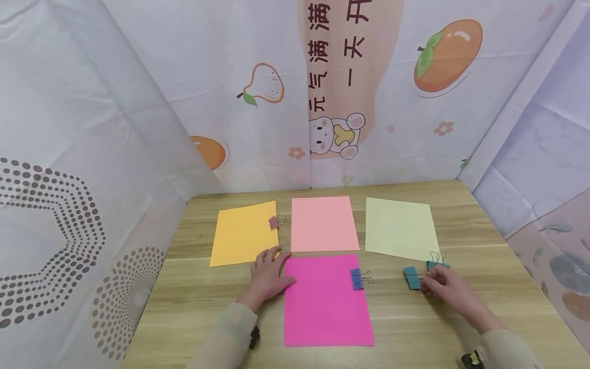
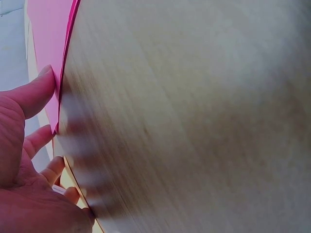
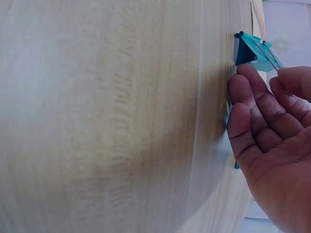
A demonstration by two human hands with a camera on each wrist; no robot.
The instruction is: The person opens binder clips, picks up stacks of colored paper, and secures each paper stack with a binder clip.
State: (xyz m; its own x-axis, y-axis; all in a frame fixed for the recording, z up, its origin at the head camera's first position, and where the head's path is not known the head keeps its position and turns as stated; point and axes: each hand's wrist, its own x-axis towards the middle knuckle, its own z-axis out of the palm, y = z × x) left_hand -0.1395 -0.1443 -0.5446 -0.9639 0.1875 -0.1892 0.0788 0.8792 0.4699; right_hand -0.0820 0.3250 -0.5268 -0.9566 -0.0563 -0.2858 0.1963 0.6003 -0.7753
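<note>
On the desk (image 1: 175, 323), magenta paper (image 1: 324, 307) lies near the front edge; my left hand (image 1: 267, 274), loosely spread, thumbs its left side. Toward the right edge, my curled right hand (image 1: 449, 288) pinches the teal clip (image 1: 412, 278), immediately left of it.

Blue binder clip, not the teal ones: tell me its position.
In the head view, the blue binder clip is right of centre, on the upper right edge of the magenta paper, left of the teal clips.
</note>
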